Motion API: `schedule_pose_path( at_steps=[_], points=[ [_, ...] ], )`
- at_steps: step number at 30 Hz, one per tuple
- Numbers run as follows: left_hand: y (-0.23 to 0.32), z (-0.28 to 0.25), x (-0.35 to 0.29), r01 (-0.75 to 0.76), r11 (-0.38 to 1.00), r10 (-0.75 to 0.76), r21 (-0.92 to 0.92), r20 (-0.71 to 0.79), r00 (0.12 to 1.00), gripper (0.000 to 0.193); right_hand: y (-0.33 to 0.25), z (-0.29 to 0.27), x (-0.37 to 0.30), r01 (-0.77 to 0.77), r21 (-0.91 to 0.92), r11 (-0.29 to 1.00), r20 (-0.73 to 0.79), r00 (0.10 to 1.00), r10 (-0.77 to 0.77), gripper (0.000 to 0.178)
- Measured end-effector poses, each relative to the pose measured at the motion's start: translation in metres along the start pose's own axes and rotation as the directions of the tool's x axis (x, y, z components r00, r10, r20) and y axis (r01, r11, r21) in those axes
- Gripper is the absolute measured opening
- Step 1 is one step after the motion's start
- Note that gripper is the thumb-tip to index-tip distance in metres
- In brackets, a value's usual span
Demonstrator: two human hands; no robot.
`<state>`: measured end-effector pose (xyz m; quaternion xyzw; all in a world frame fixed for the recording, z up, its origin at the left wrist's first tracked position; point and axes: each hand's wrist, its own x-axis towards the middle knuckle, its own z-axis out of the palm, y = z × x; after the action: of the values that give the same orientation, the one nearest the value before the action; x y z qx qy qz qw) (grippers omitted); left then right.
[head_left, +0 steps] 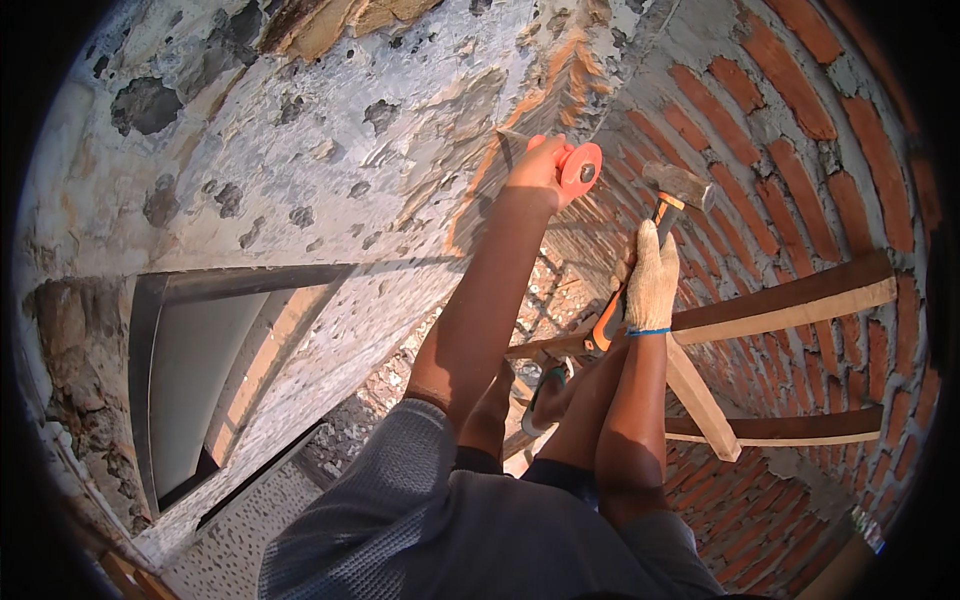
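My bare left hand [540,172] is wrapped round a chisel whose round red-orange hand guard [581,170] faces me. The chisel's metal blade [512,134] points left at the chipped plaster wall [420,150], close to the corner; whether its tip touches cannot be made out. In a cream knitted glove with a blue cuff, my right hand [652,280] grips a hammer by its black and orange handle [607,320]. The steel hammer head [680,186] is raised to the right of the chisel, apart from it.
A red brick wall [790,190] curves along the right. Wooden beams [790,305] jut out from it near my right forearm, with a slanting brace [702,400] below. Rubble [370,420] lies far down beneath me. A dark-framed opening [150,380] is at the left.
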<state>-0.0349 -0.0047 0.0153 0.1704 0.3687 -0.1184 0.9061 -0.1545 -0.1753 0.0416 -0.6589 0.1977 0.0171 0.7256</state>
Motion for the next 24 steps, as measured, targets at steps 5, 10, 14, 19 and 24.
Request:
schedule_pose_path(
  at_steps=[5,10,14,19,24],
  points=[
    [0.002,0.026,0.015,-0.035,0.996,0.031,-0.081,-0.055,0.998,0.01,0.008,-0.003,0.006,0.002,-0.004,1.0,0.017,1.0,-0.002,0.034],
    [0.002,0.033,0.035,0.011,0.962,-0.026,-0.272,-0.05,0.998,0.013,-0.021,-0.008,-0.007,0.12,0.263,0.957,0.044,0.99,-0.136,0.037],
    [0.005,0.025,0.045,0.035,0.943,-0.027,-0.331,0.028,0.999,0.013,-0.066,0.009,-0.017,0.341,0.658,0.672,-0.135,0.931,-0.34,0.035],
    [0.001,0.025,0.062,-0.006,0.965,0.018,-0.26,0.044,0.999,0.012,-0.064,0.05,-0.005,0.084,-0.043,0.996,-0.019,0.996,-0.085,0.04],
    [0.006,0.023,0.07,-0.038,0.969,0.059,-0.245,0.081,0.995,0.015,-0.046,0.022,0.002,0.005,0.225,0.974,0.046,0.999,-0.016,0.037]
  ],
)
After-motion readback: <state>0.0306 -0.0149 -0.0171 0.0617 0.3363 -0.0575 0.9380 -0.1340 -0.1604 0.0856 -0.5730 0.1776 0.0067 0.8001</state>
